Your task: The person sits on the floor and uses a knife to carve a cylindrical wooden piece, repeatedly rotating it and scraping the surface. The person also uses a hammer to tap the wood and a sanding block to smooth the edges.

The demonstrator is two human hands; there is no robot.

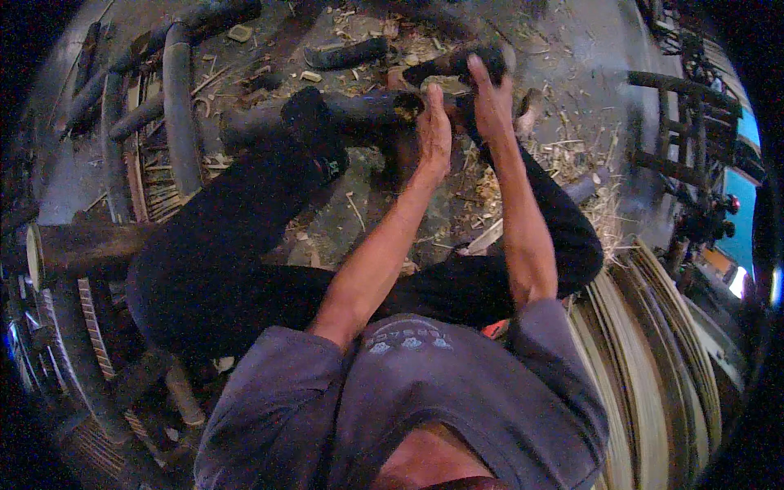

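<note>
Toward the top of the frame, just right of centre, both hands are working close together beside a long dark pole (367, 106) and a shorter dark piece (441, 69). The pole is lying roughly level across the upper middle, its long axis running left to right, its rough end facing the left hand (437, 135). That hand is standing just beside the end and is the nearer of the two; its fingers are pointing up the frame, straight and loosely extended, and nothing is showing in its grasp. The right hand (493, 102) is reaching higher, its fingers stretching over the right part of the shorter piece; whether they are gripping or merely touching it, I cannot tell. From the right hand, this piece is extending leftward, its axis tilting slightly down to the left, above the pole's end. A dark-clad foot (306, 110) is resting against the pole farther left, while a curved dark piece (347, 54) is lying on the littered floor (563, 65) above, well apart from the left hand
</note>
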